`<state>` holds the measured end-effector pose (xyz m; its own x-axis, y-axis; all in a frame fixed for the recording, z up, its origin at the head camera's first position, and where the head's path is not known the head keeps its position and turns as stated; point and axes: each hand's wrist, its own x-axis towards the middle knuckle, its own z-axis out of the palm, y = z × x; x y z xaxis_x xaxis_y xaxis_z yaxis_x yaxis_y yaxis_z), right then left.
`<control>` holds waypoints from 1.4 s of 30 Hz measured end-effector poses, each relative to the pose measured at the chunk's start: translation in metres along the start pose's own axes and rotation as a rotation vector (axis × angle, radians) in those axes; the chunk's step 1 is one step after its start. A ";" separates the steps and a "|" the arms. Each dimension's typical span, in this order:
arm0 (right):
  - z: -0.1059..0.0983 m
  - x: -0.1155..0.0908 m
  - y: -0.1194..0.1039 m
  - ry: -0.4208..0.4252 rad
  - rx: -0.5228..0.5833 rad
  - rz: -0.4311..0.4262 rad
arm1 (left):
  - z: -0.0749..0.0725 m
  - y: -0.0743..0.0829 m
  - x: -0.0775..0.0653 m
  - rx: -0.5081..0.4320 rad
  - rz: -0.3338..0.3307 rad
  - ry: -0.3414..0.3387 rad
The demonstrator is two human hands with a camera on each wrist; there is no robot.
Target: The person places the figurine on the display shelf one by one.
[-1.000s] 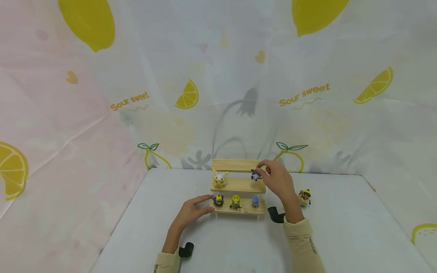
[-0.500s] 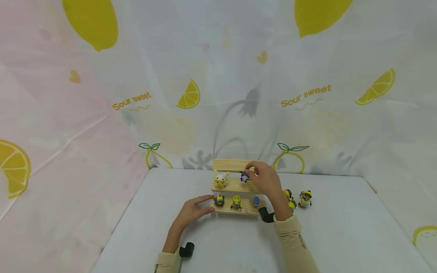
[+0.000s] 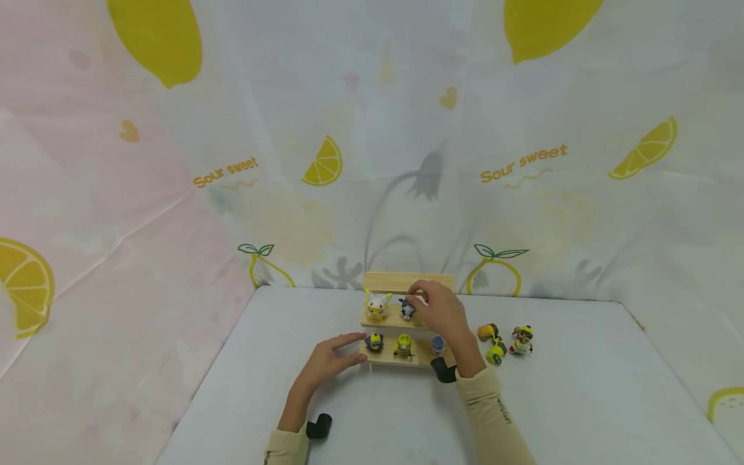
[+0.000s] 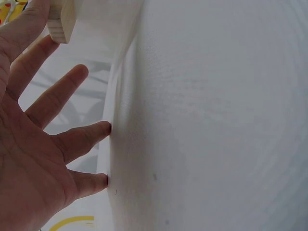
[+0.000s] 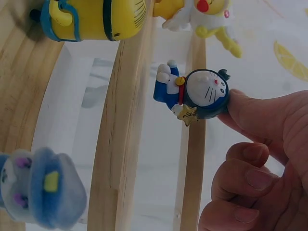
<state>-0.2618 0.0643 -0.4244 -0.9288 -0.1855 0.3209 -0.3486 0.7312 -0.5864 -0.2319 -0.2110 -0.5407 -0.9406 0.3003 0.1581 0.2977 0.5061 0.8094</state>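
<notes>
A small Doraemon figurine (image 5: 207, 91), blue and white with a gold star, is pinched at its head by the thumb and forefinger of my right hand (image 3: 440, 311). It stands upright in the head view, at the wooden display shelf's middle tier (image 3: 388, 321), right of a white-and-yellow figurine (image 3: 377, 306). Whether its feet touch the board is unclear. My left hand (image 3: 329, 361) holds the left end of the lower tier (image 3: 386, 361) between thumb and forefinger. In the left wrist view, its other fingers spread apart beside the board end (image 4: 61, 24).
On the lower tier stand a dark-and-yellow figurine (image 3: 374, 342), a yellow figurine (image 3: 403, 345) and a blue-capped figurine (image 3: 438, 344). Right of the shelf, several yellow and brown figurines (image 3: 522, 340) lie on the white table (image 3: 581, 387). A lemon-print cloth (image 3: 372, 129) hangs behind.
My right hand has moved left along the middle tier with the Doraemon figurine, closer to the white-and-yellow one. Figurines on the table's right have come into sight. The left hand stays put.
</notes>
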 end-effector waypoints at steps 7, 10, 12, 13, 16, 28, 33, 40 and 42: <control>0.004 0.001 -0.003 0.017 -0.018 0.010 | 0.000 0.001 0.001 0.020 -0.001 -0.001; 0.008 0.002 -0.003 0.007 -0.037 0.017 | 0.000 0.001 0.001 0.021 -0.008 -0.002; 0.009 0.003 -0.003 -0.002 -0.042 0.028 | 0.001 0.000 0.001 0.020 -0.014 -0.005; 0.010 0.003 -0.003 -0.004 -0.039 0.033 | 0.001 0.000 0.001 0.018 -0.015 -0.005; 0.011 0.002 -0.003 -0.007 -0.033 0.045 | 0.001 0.000 0.001 0.019 -0.019 -0.005; 0.012 0.000 -0.001 -0.010 -0.014 0.030 | 0.002 0.002 0.001 0.007 -0.022 -0.007; 0.012 -0.002 0.001 -0.011 -0.005 0.045 | 0.002 0.001 0.000 0.015 -0.015 -0.008; 0.003 -0.009 0.003 0.027 0.007 0.050 | 0.000 0.003 0.000 0.004 -0.003 -0.012; 0.000 -0.010 0.005 0.037 0.009 0.044 | 0.000 0.003 0.000 0.008 -0.001 -0.011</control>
<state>-0.2541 0.0698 -0.4309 -0.9381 -0.1283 0.3217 -0.3084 0.7321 -0.6074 -0.2307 -0.2095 -0.5379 -0.9390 0.3088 0.1512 0.2983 0.5131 0.8048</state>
